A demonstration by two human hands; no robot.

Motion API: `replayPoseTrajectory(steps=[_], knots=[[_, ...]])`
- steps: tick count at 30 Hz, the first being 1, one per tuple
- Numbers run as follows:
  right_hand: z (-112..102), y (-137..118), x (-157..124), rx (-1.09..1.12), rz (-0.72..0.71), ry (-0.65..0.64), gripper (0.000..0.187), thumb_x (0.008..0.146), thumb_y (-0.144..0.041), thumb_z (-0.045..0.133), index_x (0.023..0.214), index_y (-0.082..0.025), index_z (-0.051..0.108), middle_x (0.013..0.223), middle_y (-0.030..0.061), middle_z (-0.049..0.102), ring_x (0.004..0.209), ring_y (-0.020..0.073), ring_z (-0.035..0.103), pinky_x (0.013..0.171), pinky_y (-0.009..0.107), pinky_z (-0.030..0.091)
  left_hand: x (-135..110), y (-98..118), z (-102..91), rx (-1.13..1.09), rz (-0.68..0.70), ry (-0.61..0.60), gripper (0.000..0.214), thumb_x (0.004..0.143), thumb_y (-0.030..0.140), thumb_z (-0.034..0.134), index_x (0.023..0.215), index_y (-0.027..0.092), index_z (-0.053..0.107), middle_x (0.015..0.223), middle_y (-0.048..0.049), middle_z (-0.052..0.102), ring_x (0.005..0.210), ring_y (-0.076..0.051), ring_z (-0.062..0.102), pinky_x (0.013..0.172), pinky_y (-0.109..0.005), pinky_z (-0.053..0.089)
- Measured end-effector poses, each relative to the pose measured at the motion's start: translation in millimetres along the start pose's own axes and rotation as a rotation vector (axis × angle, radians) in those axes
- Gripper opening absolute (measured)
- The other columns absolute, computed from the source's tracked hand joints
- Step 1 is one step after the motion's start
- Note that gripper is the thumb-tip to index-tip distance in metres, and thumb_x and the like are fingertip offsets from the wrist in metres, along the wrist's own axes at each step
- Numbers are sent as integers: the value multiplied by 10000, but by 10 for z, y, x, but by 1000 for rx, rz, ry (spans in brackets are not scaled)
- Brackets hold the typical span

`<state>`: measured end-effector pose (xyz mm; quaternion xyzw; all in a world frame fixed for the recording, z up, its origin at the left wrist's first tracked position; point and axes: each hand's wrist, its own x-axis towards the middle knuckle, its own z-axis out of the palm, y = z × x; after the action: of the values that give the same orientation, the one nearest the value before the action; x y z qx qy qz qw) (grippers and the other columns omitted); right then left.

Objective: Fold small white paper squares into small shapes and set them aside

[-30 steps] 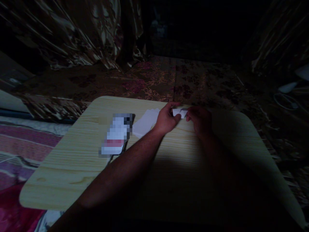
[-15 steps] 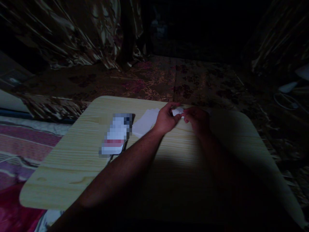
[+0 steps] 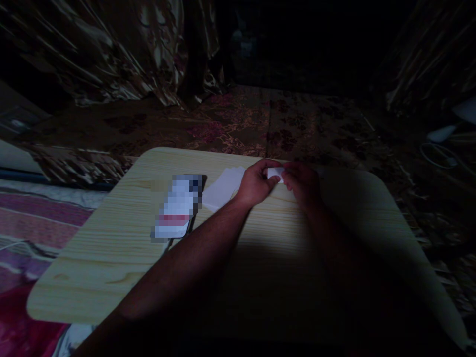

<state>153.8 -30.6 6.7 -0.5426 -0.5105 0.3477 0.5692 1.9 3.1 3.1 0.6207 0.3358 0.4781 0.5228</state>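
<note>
Both hands, left point(image 3: 256, 184) and right point(image 3: 303, 182), pinch a small white paper slip point(image 3: 275, 172), seemingly light and flimsy, by its ends over the table point(image 3: 111, 258).

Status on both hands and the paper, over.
Left hand and right hand both pinching small white paper piece over pale wooden table. Loose white sheets lie beside left hand. Nothing blocking.

On the table point(image 3: 111, 258), near its far edge, a paper slip point(image 3: 275, 172) sits between the left hand point(image 3: 256, 184) and the right hand point(image 3: 303, 182). Loose sheets point(image 3: 223, 188) lie just left of them, with a flat object point(image 3: 177, 206) farther left.
</note>
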Motion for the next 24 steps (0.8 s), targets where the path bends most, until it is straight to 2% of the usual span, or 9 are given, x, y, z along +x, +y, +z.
replayPoseTrajectory(steps=[8, 14, 20, 24], knots=[[-33, -40, 0, -79, 19, -5, 224, 725, -377, 734, 812, -193, 640, 559, -54, 579, 480, 107, 488, 488, 252, 382, 13, -38, -6, 25, 23, -8, 384, 722, 240, 784, 1073, 154, 654, 800, -24, 688, 677, -120, 587, 623, -221, 444], [-62, -47, 1, -88, 16, -39, 234, 731, -402, 736, 755, -198, 625, 550, -48, 574, 493, 116, 505, 503, 258, 397, 27, -83, 14, -119, -23, 24, 477, 651, 281, 851, 1053, 167, 622, 790, -10, 700, 697, -125, 632, 652, -231, 488], [-61, -50, 0, -114, -15, -39, 229, 755, -401, 715, 725, -199, 611, 534, -44, 567, 490, 116, 500, 503, 256, 392, 16, -31, 34, -212, -110, 112, 328, 694, 210, 783, 1003, 136, 703, 812, -29, 726, 663, -122, 650, 628, -262, 557], [-48, -44, 1, -123, -16, -16, 258, 757, -428, 718, 703, -201, 608, 525, -45, 569, 482, 113, 492, 494, 251, 380, 12, 14, 33, -247, -153, 110, 393, 667, 214, 806, 1043, 127, 732, 821, -36, 740, 696, -133, 673, 653, -280, 592]])
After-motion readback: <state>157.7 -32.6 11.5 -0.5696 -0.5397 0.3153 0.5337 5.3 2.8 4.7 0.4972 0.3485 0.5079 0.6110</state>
